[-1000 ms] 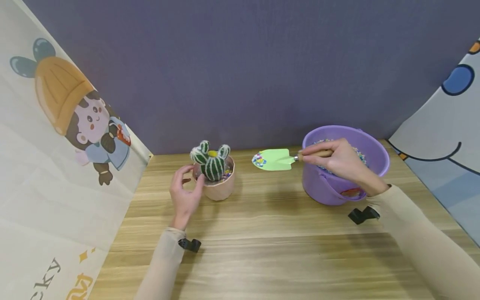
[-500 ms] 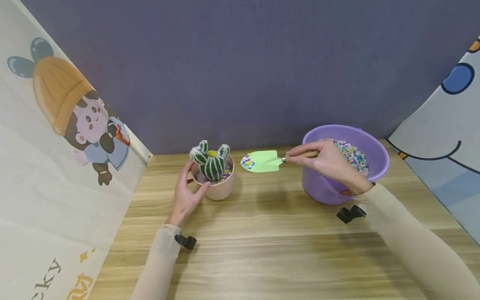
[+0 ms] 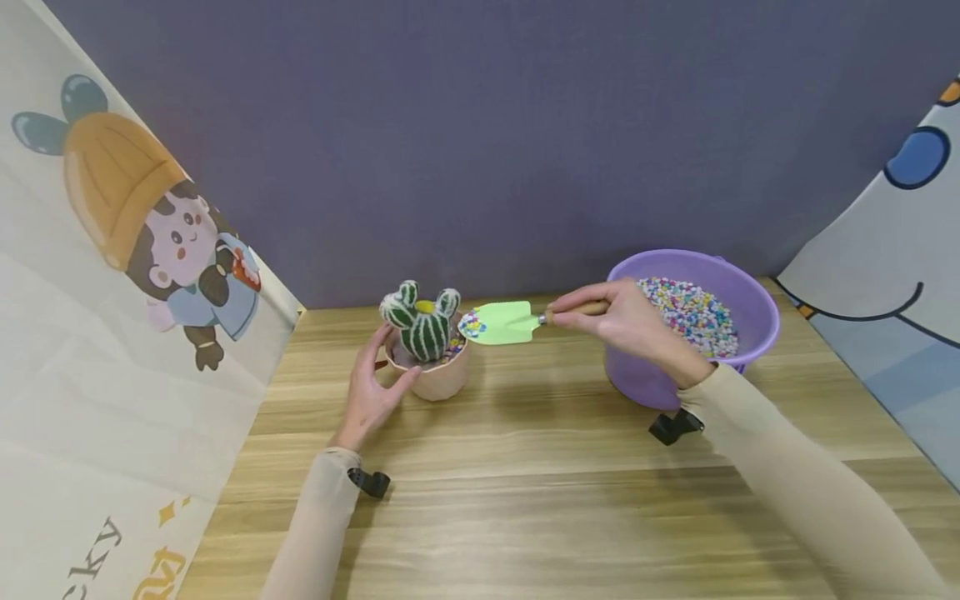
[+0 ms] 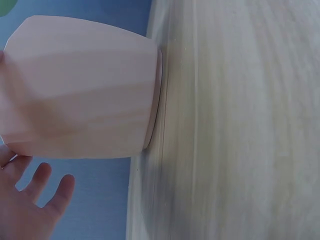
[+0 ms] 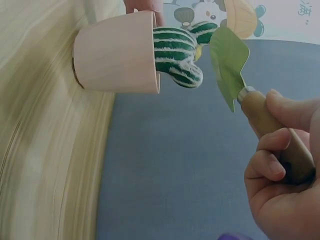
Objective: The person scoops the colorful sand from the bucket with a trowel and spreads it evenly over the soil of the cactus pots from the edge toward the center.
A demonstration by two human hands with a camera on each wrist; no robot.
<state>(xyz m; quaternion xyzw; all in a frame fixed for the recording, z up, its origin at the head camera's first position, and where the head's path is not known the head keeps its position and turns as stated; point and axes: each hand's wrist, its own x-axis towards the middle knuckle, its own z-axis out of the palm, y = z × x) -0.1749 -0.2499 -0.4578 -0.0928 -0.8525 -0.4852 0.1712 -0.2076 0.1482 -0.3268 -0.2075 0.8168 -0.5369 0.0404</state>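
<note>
A pink flower pot (image 3: 441, 383) holds a green and white knitted-looking cactus (image 3: 427, 337) with colourful beads at its base. My left hand (image 3: 369, 400) grips the pot's rim from the left, thumb in front and fingers round the far side; in the left wrist view, several fingers show beside the pot wall (image 4: 80, 90). My right hand (image 3: 630, 321) holds a small garden trowel (image 3: 508, 323) by its wooden handle (image 5: 272, 125). Colourful beads (image 3: 472, 323) lie on the tip of its light green blade, which overlaps the pot's right rim in the head view.
A purple bucket (image 3: 757, 321) of multicoloured beads (image 3: 697, 317) stands on the right of the wooden table (image 3: 510, 500), partly behind my right forearm. A dark blue-grey panel (image 3: 487, 150) rises behind, with printed sheets on both sides.
My right hand has carried the trowel leftward from over the bucket to the pot's right rim. My left hand has spread and settled round the pot's rim; the pot stays put.
</note>
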